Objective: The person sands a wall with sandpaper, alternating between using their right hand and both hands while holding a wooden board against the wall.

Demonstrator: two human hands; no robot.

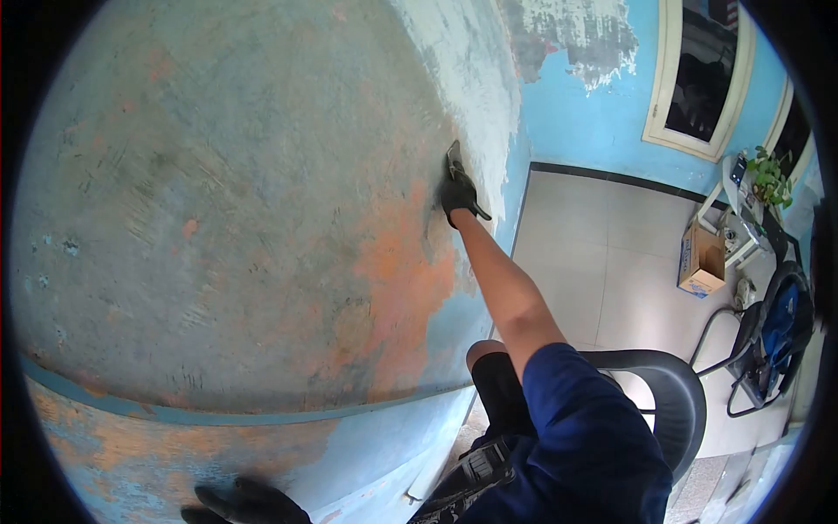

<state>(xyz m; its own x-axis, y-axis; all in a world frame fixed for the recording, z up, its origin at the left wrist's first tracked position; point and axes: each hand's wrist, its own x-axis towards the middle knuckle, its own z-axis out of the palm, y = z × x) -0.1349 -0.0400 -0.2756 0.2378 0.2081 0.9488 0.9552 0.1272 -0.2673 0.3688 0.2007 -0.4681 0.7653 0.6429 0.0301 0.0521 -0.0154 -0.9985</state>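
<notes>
My right hand (pixel 458 194), in a black glove, reaches out at the end of a stretched arm to the large scraped wall (pixel 244 218). Its fingers are wrapped round a small scraper (pixel 453 157), whose flat end lies against the surface beside a strip of whitish paint. The tool's handle is mostly hidden in the glove. Low in the view, my left hand (pixel 249 505), also in a black glove, rests with fingers apart on the patchy blue and orange band (pixel 175 450) below a ledge. Nothing shows in it, though the frame's edge cuts it off.
A black chair armrest (pixel 676 397) curves close by my right side. Farther right on the tiled floor (pixel 567 253) are a cardboard box (pixel 701 262), a small white table (pixel 740 196) with a plant (pixel 768 179), and a black chair holding a blue bag (pixel 779 323).
</notes>
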